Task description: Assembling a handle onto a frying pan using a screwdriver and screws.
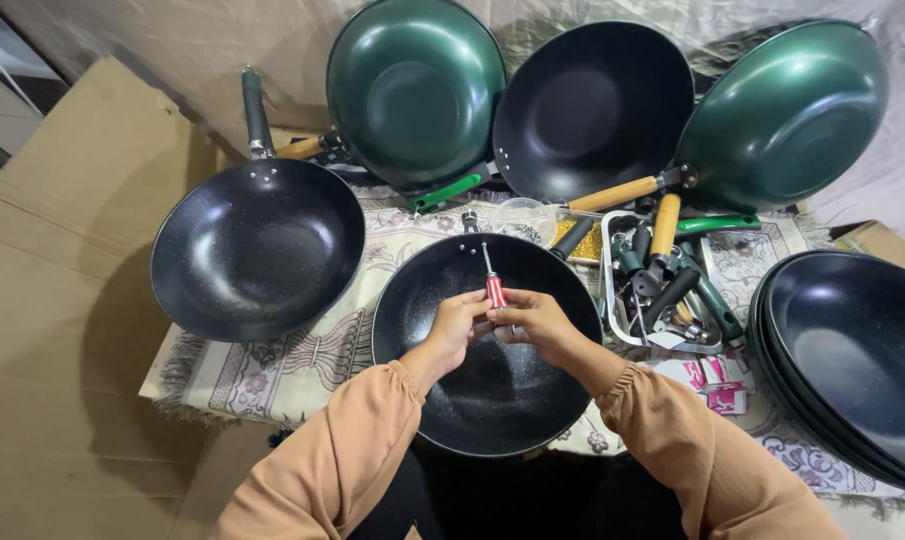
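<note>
Left hand point(460, 322): closed around the lower part of the red-handled screwdriver point(494, 287), fingers curled, thumb side up; wrist bent slightly inward toward 3 o'clock.
Right hand point(539, 318): closed too, fingertips pinching the same handle from the 3 o'clock side, just touching the left hand (whether anything small sits between the fingers cannot be told).
Screwdriver: held near upright over the middle of the black wok point(488, 345), shaft pointing to 12 o'clock toward two small rivets or holes point(468, 243) on the wok's far wall.
Step in hand: judged as readying the tool over the handleless wok, tip aimed at the fixing points but not yet on them.
Next move calls for: bringing the tip down to 12 o'clock onto a fixing point, keeping the shaft square to it, steadying the wok so it does not rock on the cloth.
Arms: both forearms in tan sleeves point(353, 450) coming up from 6 o'clock, elbows wide, meeting over the pan.
Black wok: resting on a patterned cloth point(273, 365), directly before the person.
At 3 o'clock: white tray point(613, 315) of loose handles, green, black and wooden.
Further at 3 o'clock: stack of black woks point(853, 360).
At 9 to 10 o'clock: finished black wok with dark handle point(258, 245).
At 12 o'clock: green wok point(416, 90), black one point(591, 108), second green one point(785, 115), all propped on edge.
Below all: flattened cardboard point(53, 300).
</note>
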